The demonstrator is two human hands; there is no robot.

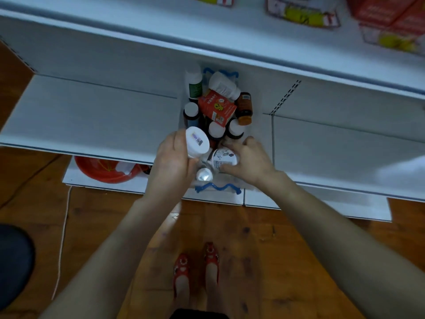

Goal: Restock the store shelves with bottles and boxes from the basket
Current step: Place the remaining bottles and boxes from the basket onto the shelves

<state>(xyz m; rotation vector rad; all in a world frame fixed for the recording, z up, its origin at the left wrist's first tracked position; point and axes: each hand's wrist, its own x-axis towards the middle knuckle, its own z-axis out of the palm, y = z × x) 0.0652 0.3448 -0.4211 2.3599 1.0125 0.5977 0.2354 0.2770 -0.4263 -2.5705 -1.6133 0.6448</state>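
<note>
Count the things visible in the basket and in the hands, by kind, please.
Bottles: 9 (left hand grips one, right hand grips one)
Red box: 1
Total: 10 visible; the basket may hide more

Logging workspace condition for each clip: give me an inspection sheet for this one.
Surface: white shelf bears the clear basket.
Job's things: basket holds bottles and a red box.
Clutter: red basin under the shelf.
Hands: left hand holds a white bottle; right hand grips a white jar in the basket.
Cables: white cord on the floor.
Surroundings: wooden floor; boxes on the upper shelf.
</note>
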